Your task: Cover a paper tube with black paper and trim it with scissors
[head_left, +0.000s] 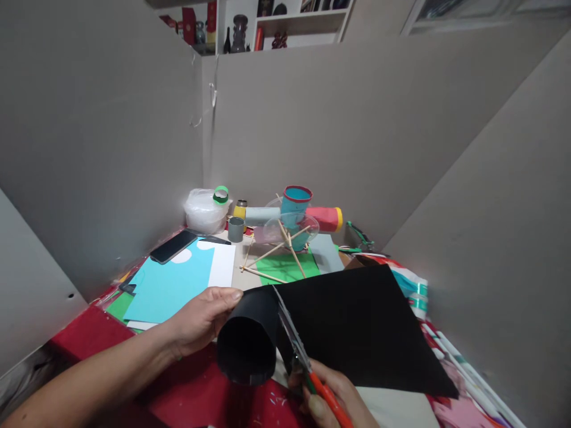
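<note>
**Head view.** Your left hand [200, 321] wraps the rolled end [250, 348] of a black paper sheet [357, 321], thumb on top, with the tube's open mouth facing you. The rest of the sheet spreads flat to the right, above the red counter [89, 333]. Your right hand [336, 401] is clenched around the orange handles of the scissors [292, 339]. The blades lie along the line where the roll meets the flat sheet; whether they bite into the paper is hard to tell. The sheet is probably light, thin card that bends readily and creases if pinched. Grip the roll loosely around its girth, near the blades, not at the floppy far corner. Behind lie a light-blue sheet [173, 285], a phone [173, 246] and wooden sticks [276, 252].
</note>
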`<move>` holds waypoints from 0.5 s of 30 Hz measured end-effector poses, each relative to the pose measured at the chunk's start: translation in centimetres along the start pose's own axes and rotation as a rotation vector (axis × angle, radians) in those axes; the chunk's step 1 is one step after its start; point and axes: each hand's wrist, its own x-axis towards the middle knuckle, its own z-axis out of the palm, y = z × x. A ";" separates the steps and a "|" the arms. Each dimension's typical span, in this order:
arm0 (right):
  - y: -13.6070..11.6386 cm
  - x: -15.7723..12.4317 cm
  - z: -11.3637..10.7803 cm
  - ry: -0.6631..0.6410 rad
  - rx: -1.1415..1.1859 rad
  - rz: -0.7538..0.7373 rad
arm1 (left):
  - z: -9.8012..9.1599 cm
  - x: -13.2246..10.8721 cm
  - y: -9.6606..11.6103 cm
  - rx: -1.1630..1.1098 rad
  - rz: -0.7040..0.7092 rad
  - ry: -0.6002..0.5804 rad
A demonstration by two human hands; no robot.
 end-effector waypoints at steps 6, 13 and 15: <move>-0.7 -0.2 0.1 0.041 -0.006 0.077 | 0.0 0.1 0.0 0.021 -0.007 -0.012; -1.2 -0.3 0.0 0.047 -0.013 0.046 | 0.2 0.0 0.6 0.076 0.010 -0.021; -1.2 -0.3 0.0 0.061 -0.033 0.051 | 0.1 0.0 0.9 0.115 0.003 -0.024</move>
